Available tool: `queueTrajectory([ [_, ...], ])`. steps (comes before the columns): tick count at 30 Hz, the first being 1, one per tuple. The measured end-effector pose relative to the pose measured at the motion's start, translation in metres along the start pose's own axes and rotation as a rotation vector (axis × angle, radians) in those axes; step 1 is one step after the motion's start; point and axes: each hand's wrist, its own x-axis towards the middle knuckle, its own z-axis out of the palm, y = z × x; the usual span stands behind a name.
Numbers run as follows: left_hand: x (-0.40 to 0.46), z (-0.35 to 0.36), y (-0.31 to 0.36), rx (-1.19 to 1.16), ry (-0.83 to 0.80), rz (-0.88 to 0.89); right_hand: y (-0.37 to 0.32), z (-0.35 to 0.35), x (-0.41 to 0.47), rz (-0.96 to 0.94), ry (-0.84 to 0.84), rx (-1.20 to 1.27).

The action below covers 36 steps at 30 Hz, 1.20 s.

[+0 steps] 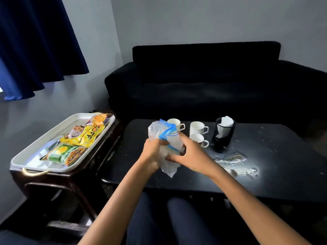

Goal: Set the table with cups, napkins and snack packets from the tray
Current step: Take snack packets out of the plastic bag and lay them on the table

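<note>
Two hands meet over the near part of the dark desk (pixel 265 183), both curled around one crinkled clear plastic bag (pixel 168 138) with a blue printed band; the left hand (pixel 152 152) has its grip closed on the bag's left side, and the right hand (pixel 191 154) pinches its lower right, so the bag hangs between them just above the desk top; three white cups (pixel 198 128) with handles stand on the desk just behind the bag, one of them partly hidden by the plastic and another partly hidden by the right hand; one black mesh holder (pixel 223 135), round and upright, stands just right of the cups with white napkins (pixel 226 121) poking out of its top; a patch of pale smears and crumbs lies on the glossy desk surface to the right of the bag; left of the desk, one white rectangular tray (pixel 23 160) with a gold handle rests on a dark wooden side stand (pixel 74 181); three glossy snack packets (pixel 83 137) lie in it, yellow, green and orange; beyond the desk sits a black sofa (pixel 212 76) with a soft matt fabric, and a blue curtain (pixel 35 41) hangs far left of it.
</note>
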Motion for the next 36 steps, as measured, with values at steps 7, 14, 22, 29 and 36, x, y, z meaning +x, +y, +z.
queueTrajectory([
  [7,-0.011,0.071,-0.027,-0.029,-0.298,-0.046,0.047,-0.040,-0.047,0.139,0.425,-0.192],
  [14,-0.029,0.135,-0.096,0.330,-0.530,0.111,0.103,-0.077,-0.112,0.383,0.733,-0.030],
  [22,-0.058,0.207,-0.194,0.656,-0.715,0.260,0.163,-0.110,-0.200,0.515,1.032,-0.095],
  [29,-0.066,0.256,-0.277,1.085,-0.894,0.434,0.216,-0.112,-0.272,0.723,1.152,-0.201],
  [36,-0.081,0.284,-0.343,1.295,-0.947,0.318,0.253,-0.100,-0.325,0.964,1.144,-0.304],
])
